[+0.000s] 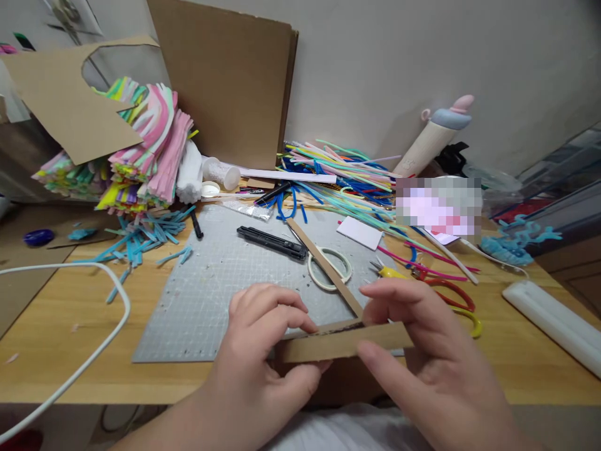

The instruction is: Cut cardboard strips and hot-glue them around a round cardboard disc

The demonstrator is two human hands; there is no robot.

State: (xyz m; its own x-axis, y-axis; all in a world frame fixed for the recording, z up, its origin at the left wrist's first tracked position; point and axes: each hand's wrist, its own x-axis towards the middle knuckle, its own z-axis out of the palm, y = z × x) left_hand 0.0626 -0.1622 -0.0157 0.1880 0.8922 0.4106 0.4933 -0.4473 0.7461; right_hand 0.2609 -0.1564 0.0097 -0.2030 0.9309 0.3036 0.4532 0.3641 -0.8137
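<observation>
My left hand (267, 351) grips the left end of a brown cardboard piece (338, 344), thumb below and fingers on its top edge. The piece has a dark, rough line along its top. My right hand (422, 351) pinches the right part of it between thumb and fingers. A long thin cardboard strip (323, 263) runs from behind the piece up across a roll of white tape (347, 266) on the grey cutting mat (188, 313). Just beyond lies a black utility knife (272, 243).
Scissors with red and yellow handles (453, 294) lie to the right, near yellow-handled pliers (389, 272). Pipe cleaners (342, 166) and a bottle (432, 138) are at the back. Bundled pipe cleaners (150, 144) and a white cable (119, 294) are left.
</observation>
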